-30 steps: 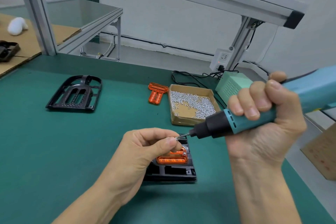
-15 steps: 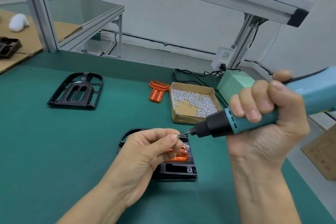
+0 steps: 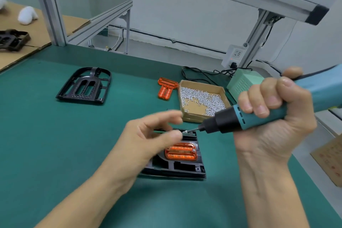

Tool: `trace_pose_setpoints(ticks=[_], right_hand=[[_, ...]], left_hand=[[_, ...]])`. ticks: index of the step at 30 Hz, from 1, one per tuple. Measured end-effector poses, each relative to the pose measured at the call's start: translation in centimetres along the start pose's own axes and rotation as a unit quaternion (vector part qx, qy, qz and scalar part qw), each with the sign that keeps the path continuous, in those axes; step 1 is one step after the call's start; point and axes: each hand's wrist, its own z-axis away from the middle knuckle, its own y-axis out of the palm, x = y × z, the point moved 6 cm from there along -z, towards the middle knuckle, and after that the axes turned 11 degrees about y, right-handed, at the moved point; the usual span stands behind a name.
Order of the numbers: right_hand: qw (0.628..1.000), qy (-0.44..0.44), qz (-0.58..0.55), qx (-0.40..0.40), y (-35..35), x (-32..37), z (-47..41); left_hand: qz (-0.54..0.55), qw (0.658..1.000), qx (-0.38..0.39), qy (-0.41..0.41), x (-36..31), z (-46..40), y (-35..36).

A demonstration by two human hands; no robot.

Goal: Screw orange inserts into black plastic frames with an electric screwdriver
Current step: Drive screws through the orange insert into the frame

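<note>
A black plastic frame [image 3: 185, 169] lies on the green mat in front of me with an orange insert [image 3: 181, 152] seated in it. My right hand [image 3: 273, 120] grips a teal electric screwdriver [image 3: 227, 120], held nearly level above the frame's far edge and pointing left. A small screw [image 3: 186, 131] sits at the bit's tip. My left hand [image 3: 148, 140] hovers over the frame's left part, blurred, with forefinger and thumb spread apart just beside the screw. It hides the frame's left side.
A second black frame [image 3: 85, 85] lies at the far left of the mat. A spare orange insert [image 3: 166, 88] sits beside a cardboard box [image 3: 192, 118] of screws. Behind are a green power unit [image 3: 242, 81] and cables. Another frame [image 3: 11, 40] rests on cardboard at the left.
My left finger and thumb, pinched on the screw at the bit's tip before, have spread apart and left the screw on the bit. The screwdriver has hardly moved.
</note>
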Motion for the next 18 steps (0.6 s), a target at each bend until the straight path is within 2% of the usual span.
trace_pose_setpoints(ticks=[3,5,8,10,12,18], right_hand=[[0.999,0.032,0.021,0.009,-0.2,-1.2,-0.4],[0.997,0.060,0.046,0.014,-0.4,-2.7,-0.3],[0.992,0.099,0.080,0.019,-0.7,-4.9,-0.3],[0.988,0.115,0.104,0.024,-0.7,-5.9,-0.5],[0.983,0.124,0.131,0.028,-0.8,-6.5,-0.6],[0.975,0.138,0.168,0.042,-0.7,-7.7,-1.0]], left_hand=[[-0.204,0.979,-0.006,-0.010,-0.1,-0.4,-3.8],[-0.314,0.946,0.063,-0.045,0.4,0.0,-4.4],[-0.417,0.886,0.194,-0.060,1.8,0.9,-3.1],[-0.456,0.861,0.218,-0.055,2.4,1.1,-2.7],[-0.473,0.852,0.218,-0.054,2.7,1.1,-2.7],[-0.463,0.861,0.202,-0.056,2.9,1.0,-2.7]])
